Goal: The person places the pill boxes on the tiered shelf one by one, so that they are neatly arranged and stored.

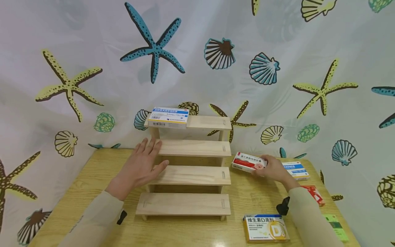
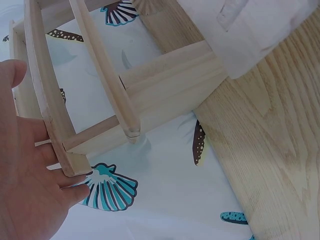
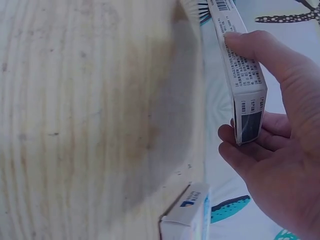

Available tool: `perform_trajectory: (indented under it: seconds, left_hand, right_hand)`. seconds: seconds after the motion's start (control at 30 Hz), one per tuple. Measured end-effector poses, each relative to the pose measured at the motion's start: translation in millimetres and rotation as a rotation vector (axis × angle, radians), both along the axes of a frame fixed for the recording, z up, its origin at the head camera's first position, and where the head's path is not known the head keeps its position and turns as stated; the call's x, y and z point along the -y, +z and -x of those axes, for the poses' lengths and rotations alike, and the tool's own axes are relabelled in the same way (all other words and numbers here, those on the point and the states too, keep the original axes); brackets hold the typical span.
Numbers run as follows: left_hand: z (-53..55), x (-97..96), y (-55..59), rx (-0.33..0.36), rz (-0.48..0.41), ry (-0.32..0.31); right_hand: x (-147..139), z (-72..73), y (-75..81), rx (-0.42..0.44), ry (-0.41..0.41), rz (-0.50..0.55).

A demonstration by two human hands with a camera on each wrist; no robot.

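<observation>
My left hand [image 1: 139,168] lies against the left end of a stepped wooden rack [image 1: 191,148], fingers extended at the second tier from the top and thumb over the tier below. In the left wrist view, the fingers [image 2: 40,131] touch the rack's end. Right of the rack, my right hand [image 1: 273,168] grips a red and white medicine box [image 1: 248,162] between thumb and fingers. The right wrist view shows the printed side of that box [image 3: 242,65], thumb on one face, fingers beneath. A blue and white medicine box [image 1: 168,116] sits on the top tier's left side.
Another blue and white box [image 1: 296,170] lies behind the right hand. A red box [image 1: 314,195] and a green box [image 1: 336,226] are partly covered by the right sleeve. A vitamin D box [image 1: 266,228] lies near the front. Patterned cloth [image 1: 191,85] hangs behind the wooden table [image 1: 89,181].
</observation>
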State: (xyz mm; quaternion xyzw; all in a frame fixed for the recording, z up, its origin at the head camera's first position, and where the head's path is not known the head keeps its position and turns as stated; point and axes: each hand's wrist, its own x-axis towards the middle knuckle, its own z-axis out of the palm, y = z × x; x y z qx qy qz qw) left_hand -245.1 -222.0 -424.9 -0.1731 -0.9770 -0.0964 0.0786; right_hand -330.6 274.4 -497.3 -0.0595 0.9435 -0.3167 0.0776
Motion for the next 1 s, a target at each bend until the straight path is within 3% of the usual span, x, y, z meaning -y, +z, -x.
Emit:
perform_trajectory:
  seconds: [0.33,0.57,1.0]
  left_hand:
    - [-1.2,1.4,-0.6,0.006,-0.015,-0.004]
    - [-0.4,0.1,-1.3,0.006,-0.019,0.007]
    - [0.0,-0.6,-0.7,0.004,-0.018,0.004]
  right_hand:
    - [-3.8,-1.4,29.2,-0.086,0.033,0.031]
    - [-9.0,-3.1,57.1,-0.117,0.066,0.018]
    - [-10.1,-7.8,108.7,-0.168,0.057,0.018]
